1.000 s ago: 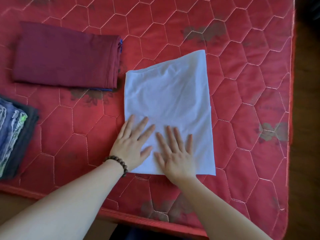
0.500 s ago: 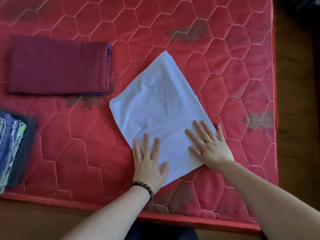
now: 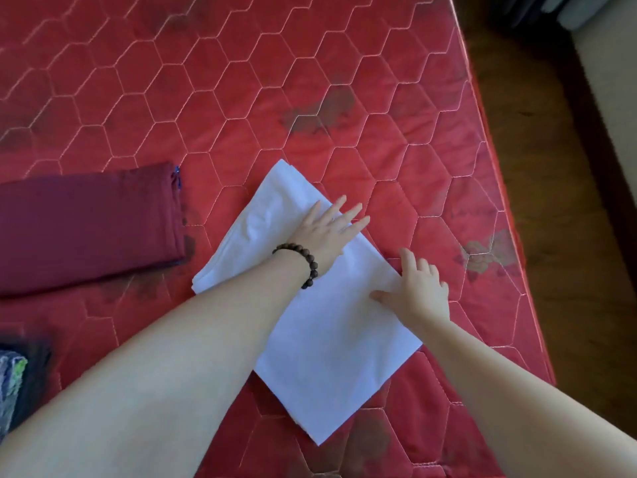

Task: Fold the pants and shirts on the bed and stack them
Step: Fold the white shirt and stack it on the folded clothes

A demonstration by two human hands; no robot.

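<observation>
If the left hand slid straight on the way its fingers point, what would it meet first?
The left hand lies flat on the white folded garment, pointing up-right. Just past its fingertips is the garment's edge, then only bare red mattress; the way looks free.

- A bed [image 3: 344, 81] carries everything: a red quilted mattress stitched in pale hexagons, with dark flower prints.
- A white folded garment [image 3: 327, 357] lies flat near its right near corner, turned like a diamond.
- A maroon folded garment [image 3: 86, 229] lies left of it, apart.
- A dark folded pile [image 3: 17, 381] sits at the near left edge, partly cut off.
</observation>
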